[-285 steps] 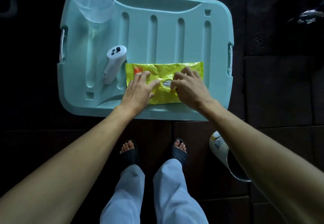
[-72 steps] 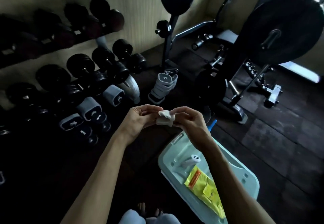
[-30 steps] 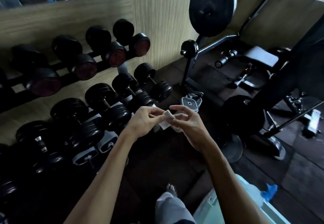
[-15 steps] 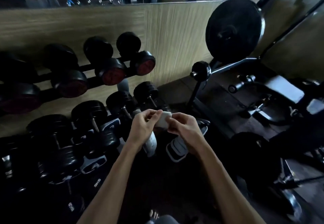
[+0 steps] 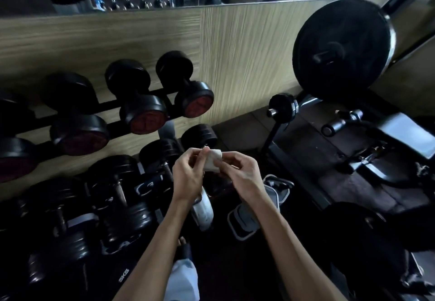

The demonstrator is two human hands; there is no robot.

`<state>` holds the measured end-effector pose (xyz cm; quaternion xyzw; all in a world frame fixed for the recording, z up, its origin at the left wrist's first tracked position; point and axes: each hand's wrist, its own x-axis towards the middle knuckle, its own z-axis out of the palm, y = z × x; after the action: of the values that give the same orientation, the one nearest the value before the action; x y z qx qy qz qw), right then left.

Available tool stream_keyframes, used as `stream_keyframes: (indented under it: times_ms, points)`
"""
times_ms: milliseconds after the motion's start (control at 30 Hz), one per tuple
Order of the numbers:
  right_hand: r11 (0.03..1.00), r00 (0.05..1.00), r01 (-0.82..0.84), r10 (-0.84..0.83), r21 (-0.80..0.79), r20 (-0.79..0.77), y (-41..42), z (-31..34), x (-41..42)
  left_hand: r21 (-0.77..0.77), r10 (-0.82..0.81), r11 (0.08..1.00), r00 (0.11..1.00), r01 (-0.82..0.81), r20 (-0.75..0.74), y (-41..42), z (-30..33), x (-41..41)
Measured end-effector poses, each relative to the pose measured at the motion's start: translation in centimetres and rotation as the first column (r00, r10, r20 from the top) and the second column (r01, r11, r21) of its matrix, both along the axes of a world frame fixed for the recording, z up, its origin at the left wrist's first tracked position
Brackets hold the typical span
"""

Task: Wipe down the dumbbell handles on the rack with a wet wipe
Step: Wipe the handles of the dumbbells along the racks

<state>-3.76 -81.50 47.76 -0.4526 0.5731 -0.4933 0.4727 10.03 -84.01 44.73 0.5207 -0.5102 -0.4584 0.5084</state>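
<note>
The person is standing closer to the dumbbell rack [image 5: 131, 107] than half a second ago: the upper row of dumbbells [image 5: 138, 98] is now filling the left and centre-left of the frame, and the lower row [image 5: 113, 197] is spreading across the lower left. The wet wipe [image 5: 212, 163] is sitting just below the centre of the frame, still bunched into a small white wad rather than spread flat. The left hand [image 5: 188, 178] is pinching its left edge with thumb and curled fingers, and the right hand [image 5: 240, 174] is gripping its right side the same way, so both hands are closed on the wipe and apparently working it open. No handle is being touched yet. Judging from this, the wiping itself is not begun; the shift toward the rack is putting the nearest handles within reach, and the next move is likely freeing one hand to carry the wipe onto a handle. A weight plate [image 5: 341, 48] is hanging in the upper right.
</note>
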Motion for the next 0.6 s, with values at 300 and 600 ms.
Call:
stream_keyframes:
  times_ms: [300,600]
  points:
    - [0.998,0.998,0.057,-0.057,0.022,-0.016,-12.9,0.8,1.4,-0.047,-0.059,0.997,0.995,0.063,0.083,-13.5,0.6,1.0]
    - [0.987,0.987,0.159,-0.159,0.003,-0.011,-22.2,0.4,3.8,-0.096,-0.068,0.992,0.990,0.080,0.127,-21.6,0.9,2.3]
